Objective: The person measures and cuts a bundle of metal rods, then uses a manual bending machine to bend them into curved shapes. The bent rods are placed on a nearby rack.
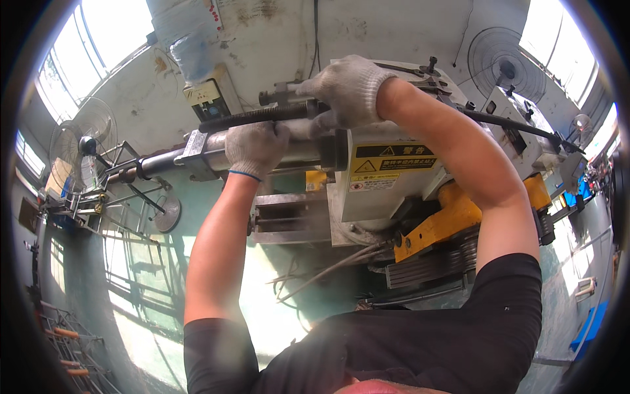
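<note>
Both my hands wear pale work gloves and are at a bending machine. My left hand (254,146) is closed against the silver metal shaft (300,129), just below a black threaded rod (259,117); its fingertips are hidden, so what it grips does not show. Farther right, my right hand (351,90) curls over the dark fittings at the right end of the threaded rod. Its thumb points down near the shaft, and the glove covers whatever is inside the fingers. Beyond it, a dark bolt-like fitting (279,96) sticks out to the left.
A white machine housing (374,197) with yellow and black warning labels stands below my right hand. A yellow arm (436,223) lies under my right forearm. Standing fans (88,146) and a metal frame (134,217) are at left; a wall fan (506,65) is far right.
</note>
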A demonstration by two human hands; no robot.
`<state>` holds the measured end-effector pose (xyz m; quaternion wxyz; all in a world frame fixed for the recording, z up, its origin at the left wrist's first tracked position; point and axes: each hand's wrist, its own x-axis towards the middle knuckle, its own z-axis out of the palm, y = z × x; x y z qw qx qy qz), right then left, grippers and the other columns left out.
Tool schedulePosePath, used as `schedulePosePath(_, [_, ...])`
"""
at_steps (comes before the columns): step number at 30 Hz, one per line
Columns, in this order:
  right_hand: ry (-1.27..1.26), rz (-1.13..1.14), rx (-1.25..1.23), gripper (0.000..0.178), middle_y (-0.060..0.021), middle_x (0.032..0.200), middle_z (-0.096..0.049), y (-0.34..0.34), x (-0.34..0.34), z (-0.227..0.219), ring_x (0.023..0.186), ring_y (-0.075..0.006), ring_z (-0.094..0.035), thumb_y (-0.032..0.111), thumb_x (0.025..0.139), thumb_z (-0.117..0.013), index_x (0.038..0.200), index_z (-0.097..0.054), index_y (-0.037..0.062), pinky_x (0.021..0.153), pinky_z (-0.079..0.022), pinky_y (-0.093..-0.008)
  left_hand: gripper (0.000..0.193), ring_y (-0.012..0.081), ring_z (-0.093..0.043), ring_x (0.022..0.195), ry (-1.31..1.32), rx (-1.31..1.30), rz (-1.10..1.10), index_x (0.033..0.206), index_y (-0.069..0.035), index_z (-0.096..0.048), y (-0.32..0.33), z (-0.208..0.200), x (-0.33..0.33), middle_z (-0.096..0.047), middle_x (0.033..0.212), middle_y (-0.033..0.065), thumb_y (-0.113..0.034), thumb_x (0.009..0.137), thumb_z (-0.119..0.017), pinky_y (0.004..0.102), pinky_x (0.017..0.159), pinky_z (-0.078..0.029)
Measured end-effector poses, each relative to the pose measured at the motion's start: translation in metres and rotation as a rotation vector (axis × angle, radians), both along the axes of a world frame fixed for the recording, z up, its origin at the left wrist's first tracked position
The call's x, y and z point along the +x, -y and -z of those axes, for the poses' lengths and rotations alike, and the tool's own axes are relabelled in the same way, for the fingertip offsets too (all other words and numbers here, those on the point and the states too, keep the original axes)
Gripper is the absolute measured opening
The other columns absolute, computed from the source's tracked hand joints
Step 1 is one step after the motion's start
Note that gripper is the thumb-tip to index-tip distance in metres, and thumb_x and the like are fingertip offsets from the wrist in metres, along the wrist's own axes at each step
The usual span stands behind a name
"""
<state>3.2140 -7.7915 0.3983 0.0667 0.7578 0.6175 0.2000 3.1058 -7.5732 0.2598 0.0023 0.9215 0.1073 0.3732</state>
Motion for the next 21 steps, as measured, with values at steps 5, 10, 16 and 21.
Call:
schedulePosePath(5, [0.003,0.232,0.266,0.051,-0.0175,0.120,-0.082,-0.007,0.026,-0.015,0.115,-0.0360,-0.079,0.053,0.100,-0.079,0.135,-0.077,0.0164,0.104,-0.062,-0.0481,0.036,0.0422,-0.076,0.081,-0.069,0.038,-0.010,0.090,-0.009,-0.084,-0.003,0.000,0.006,-0.079,0.087,0.0189,-0.039,0.099,-0.067,0.0561,0.078,-0.060])
schedulePosePath(10, [-0.125,0.271,0.199,0.058,-0.0189,0.125,-0.082,-0.018,-0.004,-0.021,0.119,-0.0370,-0.078,0.061,0.098,-0.079,0.133,-0.080,0.0149,0.108,-0.061,-0.0476,0.035,0.0407,-0.079,0.087,-0.019,0.034,0.071,0.111,-0.012,-0.082,-0.015,0.005,0.005,-0.082,0.098,0.0173,-0.039,0.094,-0.067,0.0573,0.080,-0.062])
schedulePosePath(16, [-0.170,0.300,0.074,0.061,-0.0153,0.128,-0.082,-0.029,-0.040,-0.023,0.121,-0.0355,-0.078,0.058,0.095,-0.084,0.141,-0.077,0.0178,0.107,-0.061,-0.0467,0.047,0.0440,-0.079,0.101,-0.306,-0.090,0.158,0.116,-0.008,-0.081,-0.043,-0.014,-0.010,-0.080,0.107,0.0255,-0.049,0.105,-0.062,0.0568,0.091,-0.063])
schedulePosePath(21, [-0.035,0.629,0.301,0.069,-0.0177,0.137,-0.078,-0.027,-0.026,-0.041,0.130,-0.0366,-0.074,0.055,0.090,-0.090,0.148,-0.074,0.0192,0.116,-0.058,-0.0458,0.041,0.0461,-0.077,0.102,-0.395,-0.268,0.429,0.116,-0.004,-0.080,-0.129,-0.038,-0.027,-0.079,0.111,0.0278,-0.040,0.108,-0.062,0.0557,0.093,-0.060])
